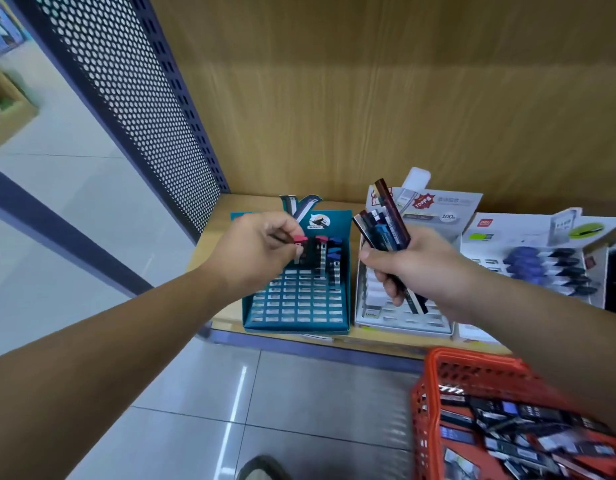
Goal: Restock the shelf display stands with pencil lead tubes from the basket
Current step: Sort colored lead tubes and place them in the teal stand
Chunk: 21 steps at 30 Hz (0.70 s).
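My left hand [258, 251] pinches a red-capped lead tube [299, 247] over the back rows of the teal display stand [296, 325] on the wooden shelf. A few tubes [330, 258] stand in the stand's back right slots; most slots in front show empty. My right hand [413, 268] grips a bundle of several dark lead tubes [382, 220], fanned upward, above the white display stand [403, 325] to the right. The red basket [434, 382] at the lower right holds many loose tubes [528, 434].
A third white stand [541, 258] with dark and blue items sits at the far right of the shelf. A perforated metal side panel [133, 98] borders the shelf on the left. Tiled floor [230, 410] lies below, with a shoe tip [261, 469] at the bottom edge.
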Tool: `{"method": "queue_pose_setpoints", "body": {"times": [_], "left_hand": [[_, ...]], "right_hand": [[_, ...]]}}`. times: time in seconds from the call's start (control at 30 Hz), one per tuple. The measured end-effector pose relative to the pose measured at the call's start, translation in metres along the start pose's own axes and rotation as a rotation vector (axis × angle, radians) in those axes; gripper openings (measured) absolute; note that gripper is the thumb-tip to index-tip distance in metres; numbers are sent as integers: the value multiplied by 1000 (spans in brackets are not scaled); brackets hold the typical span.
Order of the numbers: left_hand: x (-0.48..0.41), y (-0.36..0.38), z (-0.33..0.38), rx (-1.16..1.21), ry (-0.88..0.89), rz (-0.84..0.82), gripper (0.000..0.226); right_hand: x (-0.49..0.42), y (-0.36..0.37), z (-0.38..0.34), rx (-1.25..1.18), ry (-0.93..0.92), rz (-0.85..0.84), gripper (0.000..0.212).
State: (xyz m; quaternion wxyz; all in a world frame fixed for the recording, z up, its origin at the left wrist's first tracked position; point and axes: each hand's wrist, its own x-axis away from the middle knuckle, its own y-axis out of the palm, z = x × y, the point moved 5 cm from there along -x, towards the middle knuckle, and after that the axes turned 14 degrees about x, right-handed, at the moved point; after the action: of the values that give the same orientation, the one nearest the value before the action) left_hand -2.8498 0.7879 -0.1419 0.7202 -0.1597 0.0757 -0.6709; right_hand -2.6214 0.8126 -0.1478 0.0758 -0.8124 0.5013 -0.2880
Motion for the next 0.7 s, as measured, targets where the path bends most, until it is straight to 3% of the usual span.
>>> {"method": "queue_pose_setpoints", "body": {"times": [0.17, 0.43, 0.7], "left_hand": [[1, 0, -3, 68, 1, 25, 9], [4, 17, -12, -68, 44, -79, 20], [0, 9, -15, -15, 45, 3, 14]], "right_hand": [[2, 12, 1, 7, 15, -8, 17], [-4, 15, 1, -49, 52, -9, 16], [-8, 14, 2, -65, 43, -43, 16]]}}
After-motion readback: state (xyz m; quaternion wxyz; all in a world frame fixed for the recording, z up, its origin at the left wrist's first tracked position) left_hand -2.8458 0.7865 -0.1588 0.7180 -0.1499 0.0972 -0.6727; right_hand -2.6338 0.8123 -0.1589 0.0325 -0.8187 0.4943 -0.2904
